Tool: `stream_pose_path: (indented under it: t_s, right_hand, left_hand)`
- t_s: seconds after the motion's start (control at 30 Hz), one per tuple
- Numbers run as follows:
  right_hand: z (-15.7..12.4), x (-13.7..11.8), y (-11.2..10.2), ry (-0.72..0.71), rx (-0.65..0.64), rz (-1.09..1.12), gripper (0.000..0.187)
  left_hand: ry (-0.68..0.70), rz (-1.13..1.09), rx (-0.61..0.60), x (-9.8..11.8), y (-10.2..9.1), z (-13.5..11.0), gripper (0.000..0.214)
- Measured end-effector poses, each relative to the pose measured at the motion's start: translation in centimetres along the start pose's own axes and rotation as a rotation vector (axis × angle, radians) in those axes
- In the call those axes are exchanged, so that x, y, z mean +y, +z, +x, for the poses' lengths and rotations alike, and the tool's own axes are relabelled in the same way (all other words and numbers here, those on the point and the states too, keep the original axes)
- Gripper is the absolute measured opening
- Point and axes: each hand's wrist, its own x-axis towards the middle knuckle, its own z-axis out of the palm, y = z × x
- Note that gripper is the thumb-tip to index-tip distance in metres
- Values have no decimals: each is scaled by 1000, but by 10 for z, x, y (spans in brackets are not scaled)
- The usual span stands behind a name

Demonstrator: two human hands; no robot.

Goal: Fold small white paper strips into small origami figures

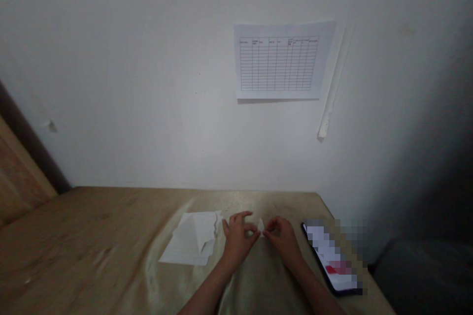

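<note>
Between my two hands, a small white piece of folded paper (260,227) points upward just above the table. My left hand (238,236) pinches its left edge between thumb and index finger, the other fingers spread apart. On the opposite side, the thumb and fingertips of my right hand (283,236) are closed on its right edge. How the paper is folded inside the fingertips is too small to make out. Left of my left hand lie white paper sheets (177,251), overlapping, with a torn-looking right edge and a folded piece on top.
A phone (332,261) with its screen lit, partly blurred out, lies at the table's right edge. The brown-covered table (111,236) meets a white wall. A printed grid sheet (279,64) and a white strip (325,125) are on the wall. Wooden furniture (22,172) stands at left.
</note>
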Motion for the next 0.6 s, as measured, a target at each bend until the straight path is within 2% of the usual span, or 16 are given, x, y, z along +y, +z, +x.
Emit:
stream_pose_path:
  t_s: [0.3,0.47,0.6]
  right_hand:
    - [-6,-9,1,-37,-52,-216,17]
    - [-6,-8,1,-43,-56,-292,12]
    - [-5,-6,1,-48,-55,-350,6]
  left_hand:
    - [14,131,-12,-3,6,-2,2]
    - [-15,150,27,-3,6,-2,21]
    - [37,141,-12,-1,3,-1,18]
